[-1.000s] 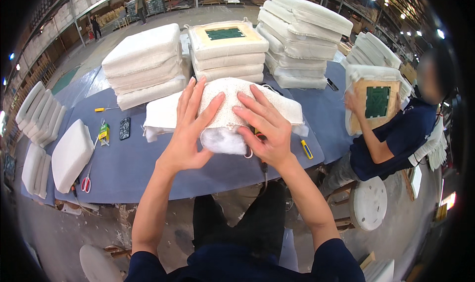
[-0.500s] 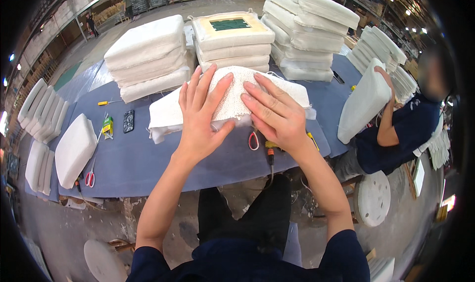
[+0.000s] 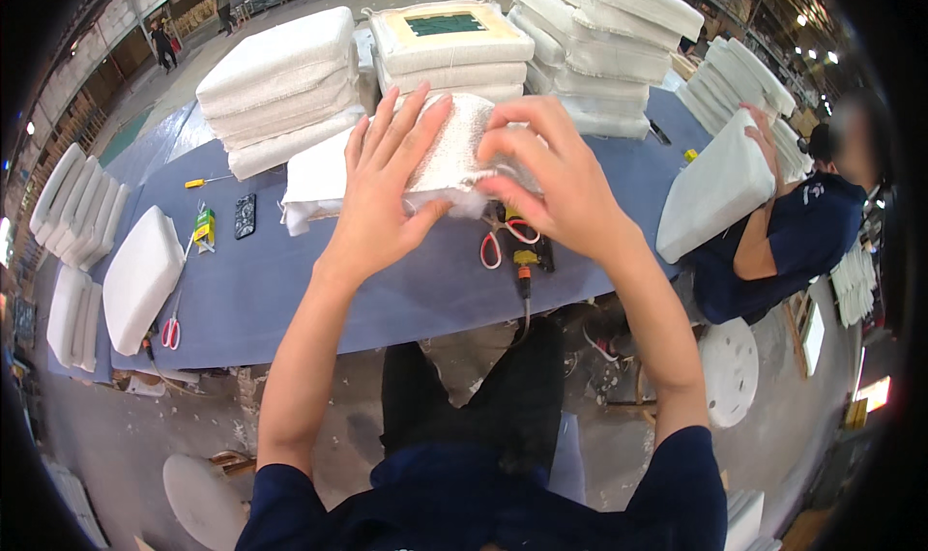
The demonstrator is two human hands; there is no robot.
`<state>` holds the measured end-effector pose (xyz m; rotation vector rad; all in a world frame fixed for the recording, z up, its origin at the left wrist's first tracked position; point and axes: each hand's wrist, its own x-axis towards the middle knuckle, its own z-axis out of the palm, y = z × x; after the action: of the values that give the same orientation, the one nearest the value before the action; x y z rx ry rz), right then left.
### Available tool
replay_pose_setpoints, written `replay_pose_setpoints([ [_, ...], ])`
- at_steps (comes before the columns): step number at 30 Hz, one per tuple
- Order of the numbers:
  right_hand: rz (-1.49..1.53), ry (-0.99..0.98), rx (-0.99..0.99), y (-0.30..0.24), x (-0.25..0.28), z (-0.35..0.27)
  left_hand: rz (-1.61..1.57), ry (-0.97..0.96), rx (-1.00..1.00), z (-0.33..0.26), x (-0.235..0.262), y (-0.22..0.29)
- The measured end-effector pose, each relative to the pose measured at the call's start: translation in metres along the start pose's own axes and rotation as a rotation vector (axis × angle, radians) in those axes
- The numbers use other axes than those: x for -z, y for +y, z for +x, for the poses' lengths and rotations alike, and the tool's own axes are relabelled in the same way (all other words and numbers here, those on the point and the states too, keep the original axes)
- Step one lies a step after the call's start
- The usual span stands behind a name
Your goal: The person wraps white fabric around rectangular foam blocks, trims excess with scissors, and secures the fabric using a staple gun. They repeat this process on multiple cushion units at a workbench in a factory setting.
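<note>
A white padded seat cushion (image 3: 314,176) with a woven cover and fluffy wadding along its near edge lies on the blue-topped table in front of me. My left hand (image 3: 391,179) rests on it with fingers stretched out and spread, the thumb by the near edge. At the cushion's right part, my right hand (image 3: 556,169) has bent fingers on the cover and its thumb at the near edge, gripping the fabric there. Red-handled scissors (image 3: 491,251) lie just below the right hand, beside a yellow and black tool (image 3: 525,258) with an orange hose connector.
Stacks of white cushions (image 3: 280,63) stand behind, one topped by a frame with a green webbed opening (image 3: 445,24). To the left are a phone (image 3: 246,217), a yellow-green packet (image 3: 204,230), a screwdriver (image 3: 196,182) and more scissors (image 3: 171,333). A co-worker (image 3: 802,232) holds a cushion at right.
My right hand has gone from lying flat on the cover to curled fingers at its right edge. The left hand stays spread. The co-worker's cushion has tilted.
</note>
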<state>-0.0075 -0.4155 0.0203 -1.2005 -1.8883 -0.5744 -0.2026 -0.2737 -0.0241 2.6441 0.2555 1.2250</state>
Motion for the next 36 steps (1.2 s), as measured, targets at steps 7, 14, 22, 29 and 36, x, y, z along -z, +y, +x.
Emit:
replay_pose_setpoints([
  [7,0.010,-0.064,-0.002,0.003,0.014,0.005,0.107,0.194,-0.178,0.002,-0.014,-0.003],
  [14,0.796,-0.261,-1.137,0.023,0.015,0.032,0.550,0.428,-0.436,-0.032,-0.061,0.017],
  [22,1.028,-0.336,-0.818,0.033,0.005,0.010,0.350,0.292,-0.482,-0.056,-0.062,0.028],
  [29,1.203,-0.404,-0.948,0.041,0.015,0.020,0.270,0.277,-0.496,-0.068,-0.061,0.036],
  [36,0.886,-0.436,-0.853,0.023,0.020,0.033,0.283,0.221,-0.432,-0.066,-0.050,0.037],
])
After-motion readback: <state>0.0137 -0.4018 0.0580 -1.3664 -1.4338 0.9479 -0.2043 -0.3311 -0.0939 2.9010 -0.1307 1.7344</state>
